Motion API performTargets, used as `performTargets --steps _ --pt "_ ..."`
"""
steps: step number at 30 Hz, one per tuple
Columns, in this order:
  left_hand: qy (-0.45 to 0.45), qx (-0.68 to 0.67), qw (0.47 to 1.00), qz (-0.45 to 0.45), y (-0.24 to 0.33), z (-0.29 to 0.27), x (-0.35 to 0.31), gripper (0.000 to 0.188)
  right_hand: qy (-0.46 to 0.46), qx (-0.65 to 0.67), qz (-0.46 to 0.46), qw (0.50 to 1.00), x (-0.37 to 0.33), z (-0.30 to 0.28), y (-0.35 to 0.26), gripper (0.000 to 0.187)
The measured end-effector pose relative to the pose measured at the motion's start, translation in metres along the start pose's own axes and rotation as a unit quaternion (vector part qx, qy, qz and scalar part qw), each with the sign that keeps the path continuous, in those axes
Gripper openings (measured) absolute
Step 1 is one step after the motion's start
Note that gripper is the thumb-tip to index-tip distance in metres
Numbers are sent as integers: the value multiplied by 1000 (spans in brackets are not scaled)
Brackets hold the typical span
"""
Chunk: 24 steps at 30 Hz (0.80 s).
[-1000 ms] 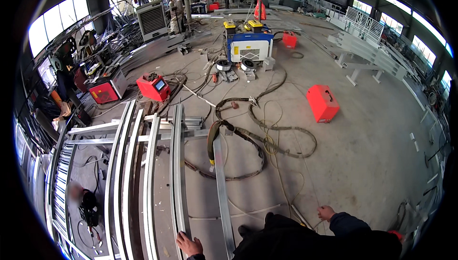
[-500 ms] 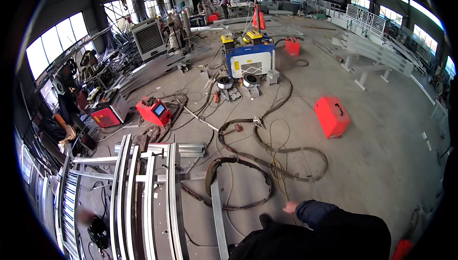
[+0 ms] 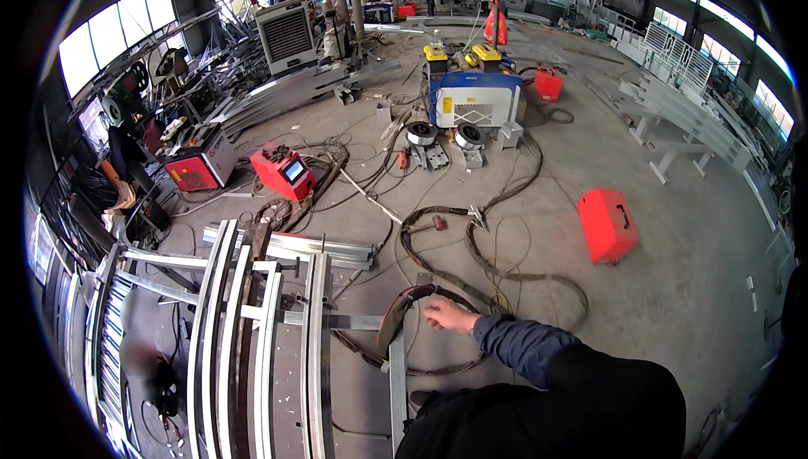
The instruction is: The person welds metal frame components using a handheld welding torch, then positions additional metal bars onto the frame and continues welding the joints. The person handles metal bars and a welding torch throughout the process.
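Observation:
My right hand (image 3: 450, 316) reaches out to the left from a dark blue sleeve, its fingers partly bent and apart, with nothing seen in them. It is nearest to a thick, dark-sheathed cable (image 3: 396, 318), which loops on the floor and rises over the end of a grey metal bar (image 3: 398, 400). A small gap seems to lie between fingers and cable; I cannot tell for certain. Left of it stands a frame of long silvery metal profiles (image 3: 316, 350) with crosswise bars. My left hand is out of view.
A person (image 3: 156, 366) is low beside the frame at the lower left. Red boxes (image 3: 608, 228) and a red unit with a screen (image 3: 282, 171) stand on the floor. Ahead are a blue-and-white machine (image 3: 475, 101) and wire spools (image 3: 421, 133). More cables (image 3: 539, 278) snake across the floor.
My right hand has moved forward and left, from beside my body to near the looped cable. The view has shifted, so the machine and boxes sit further right.

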<state>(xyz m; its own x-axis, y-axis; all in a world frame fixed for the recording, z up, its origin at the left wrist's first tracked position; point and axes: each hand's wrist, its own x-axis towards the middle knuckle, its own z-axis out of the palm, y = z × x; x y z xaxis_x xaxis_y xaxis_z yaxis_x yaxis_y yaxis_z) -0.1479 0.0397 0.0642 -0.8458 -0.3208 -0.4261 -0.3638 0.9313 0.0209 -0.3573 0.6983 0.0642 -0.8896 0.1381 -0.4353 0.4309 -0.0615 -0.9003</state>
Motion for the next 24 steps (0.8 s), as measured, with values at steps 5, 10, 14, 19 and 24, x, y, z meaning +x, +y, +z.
performTargets --steps 5,10,14,19,24 --pt "182 164 969 34 -28 63 20 73 128 69 71 987 32 -25 27 24" --pt "-54 -18 995 -78 29 -29 4 105 204 73 23 976 108 -38 -26 24" --pt "-50 -4 994 -96 50 -40 20 103 173 73 -2 982 196 -17 -90 19" --pt "1 103 981 -162 122 -17 63 103 83 43 28 995 342 35 -128 23" --pt "148 -50 987 24 265 -31 151 90 -7 74 109 991 504 57 -118 26"
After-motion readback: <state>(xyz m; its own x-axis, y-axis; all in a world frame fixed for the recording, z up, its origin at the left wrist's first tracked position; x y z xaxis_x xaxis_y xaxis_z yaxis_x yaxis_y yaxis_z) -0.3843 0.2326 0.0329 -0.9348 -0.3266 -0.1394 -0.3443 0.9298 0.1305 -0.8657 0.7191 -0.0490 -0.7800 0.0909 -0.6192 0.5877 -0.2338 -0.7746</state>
